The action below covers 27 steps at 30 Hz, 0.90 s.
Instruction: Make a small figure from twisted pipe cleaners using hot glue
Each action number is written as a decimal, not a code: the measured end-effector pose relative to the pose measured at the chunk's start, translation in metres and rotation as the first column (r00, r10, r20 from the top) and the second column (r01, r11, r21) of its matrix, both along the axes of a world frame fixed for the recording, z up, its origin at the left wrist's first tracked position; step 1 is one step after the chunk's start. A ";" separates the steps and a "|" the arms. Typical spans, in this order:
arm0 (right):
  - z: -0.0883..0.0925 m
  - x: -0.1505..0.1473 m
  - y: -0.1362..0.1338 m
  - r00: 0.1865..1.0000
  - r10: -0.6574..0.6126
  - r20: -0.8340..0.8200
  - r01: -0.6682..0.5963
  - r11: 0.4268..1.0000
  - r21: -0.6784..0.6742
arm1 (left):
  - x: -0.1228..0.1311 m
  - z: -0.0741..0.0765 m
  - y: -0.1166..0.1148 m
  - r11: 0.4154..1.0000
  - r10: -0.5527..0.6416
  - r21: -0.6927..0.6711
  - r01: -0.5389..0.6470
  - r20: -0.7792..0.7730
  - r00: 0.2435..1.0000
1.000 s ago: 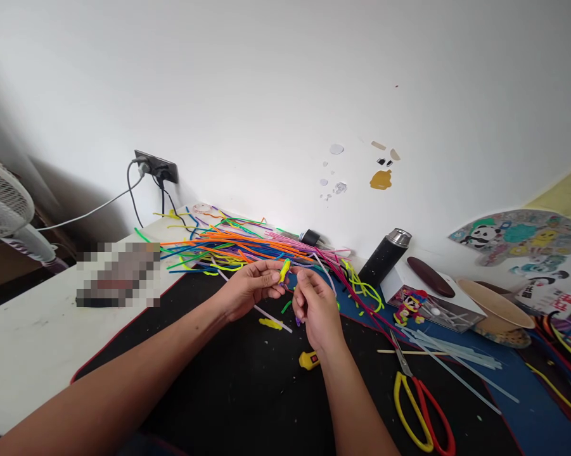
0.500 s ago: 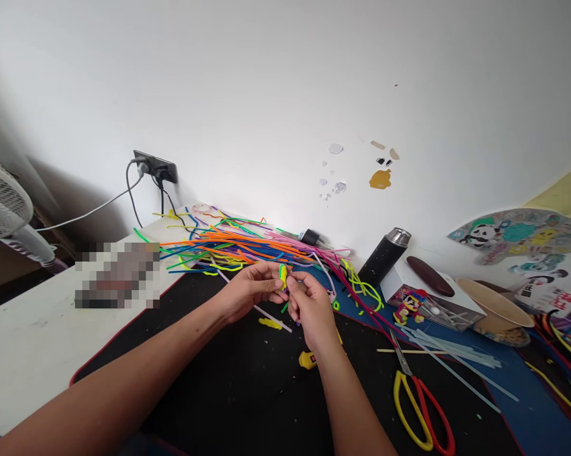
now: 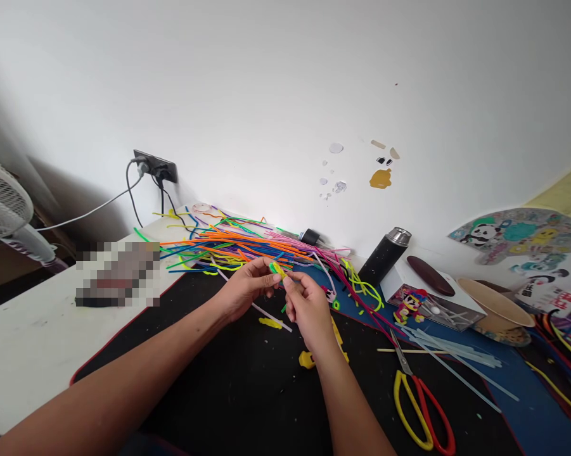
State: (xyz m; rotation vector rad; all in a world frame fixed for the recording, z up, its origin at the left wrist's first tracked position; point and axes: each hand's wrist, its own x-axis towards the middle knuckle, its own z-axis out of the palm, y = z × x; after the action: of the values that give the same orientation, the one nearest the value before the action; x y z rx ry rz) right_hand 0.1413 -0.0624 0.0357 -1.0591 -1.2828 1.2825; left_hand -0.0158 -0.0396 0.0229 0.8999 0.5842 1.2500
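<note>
Between my two hands is a small yellow and green pipe cleaner piece (image 3: 278, 270), bent into a compact shape. My left hand (image 3: 248, 288) pinches it from the left between thumb and fingers. From the right, my right hand (image 3: 308, 304) grips its lower end with thumb and forefinger. A short yellow fuzzy piece (image 3: 270, 323) lies on the black mat (image 3: 247, 386) below them. Partly hidden by my right wrist is a yellow tool (image 3: 307, 360), perhaps a cutter or glue gun; I cannot tell which. Just beyond my hands spreads a heap of colourful pipe cleaners (image 3: 228, 239).
Scissors (image 3: 416, 405) with yellow and red handles lie at the right. Near them are translucent glue sticks (image 3: 461, 354), a small colourful figure (image 3: 410, 306) and a white box (image 3: 432, 294). A black thermos (image 3: 384, 256) leans by the wall. A fan (image 3: 4, 196) stands far left.
The yellow and green piece has tilted from upright to slanting, its green end now toward the upper left. My fingers have shifted slightly around it; both arms stay nearly in place.
</note>
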 end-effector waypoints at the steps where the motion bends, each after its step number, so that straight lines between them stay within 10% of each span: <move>1: 0.000 0.000 0.000 1.000 0.003 -0.010 -0.003 1.000 -0.010 | 0.000 0.000 0.000 1.000 -0.004 0.005 0.004 0.000 1.000; 27: 0.001 0.001 -0.001 0.986 0.099 -0.131 -0.114 0.987 -0.112 | -0.007 -0.003 0.006 0.999 -0.018 -0.041 0.023 0.126 0.992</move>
State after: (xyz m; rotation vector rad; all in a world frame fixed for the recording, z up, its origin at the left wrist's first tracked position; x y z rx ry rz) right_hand 0.1425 -0.0632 0.0363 -0.9870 -1.1936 1.4990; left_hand -0.0229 -0.0340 0.0202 0.7835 0.4986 1.2612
